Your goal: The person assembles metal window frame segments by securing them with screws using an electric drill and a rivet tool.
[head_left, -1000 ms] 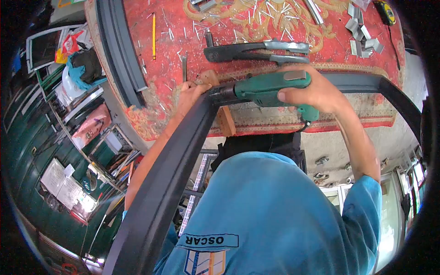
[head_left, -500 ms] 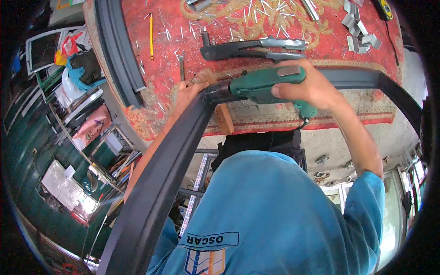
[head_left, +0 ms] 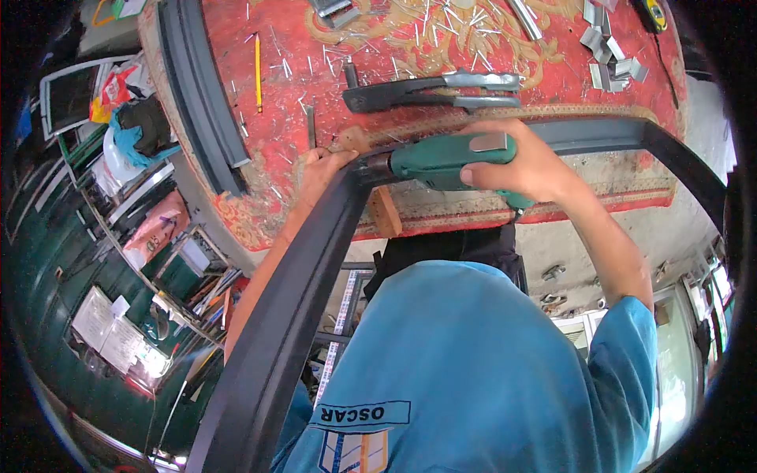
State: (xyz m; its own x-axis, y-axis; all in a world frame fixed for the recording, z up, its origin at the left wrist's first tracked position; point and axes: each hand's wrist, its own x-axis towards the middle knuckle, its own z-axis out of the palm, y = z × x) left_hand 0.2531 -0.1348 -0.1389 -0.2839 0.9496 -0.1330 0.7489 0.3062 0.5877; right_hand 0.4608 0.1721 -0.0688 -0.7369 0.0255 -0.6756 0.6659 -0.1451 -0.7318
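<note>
My right hand (head_left: 512, 162) is wrapped round a green power drill (head_left: 441, 162), its chuck turned left against the corner of a dark grey metal frame (head_left: 292, 315). My left hand (head_left: 322, 172) is at the far side of that corner, fingers bent and pressed together; the frame partly hides what they grip. A wooden block (head_left: 384, 211) shows under the frame beside the corner. Just beyond the drill lies a black riveter (head_left: 430, 91) with grey handles.
On the red patterned cloth (head_left: 292, 31) are a yellow pencil (head_left: 258, 71), scattered rivets (head_left: 449, 24), metal brackets (head_left: 603, 47) and a tape measure (head_left: 654, 16). Dark profiles (head_left: 201, 94) lie along the left edge. A cluttered rack (head_left: 118, 236) stands at left.
The drill and my right hand have shifted slightly left. The view has moved a little, so the tools on the cloth appear slightly higher. Both hands keep nearly the same pose.
</note>
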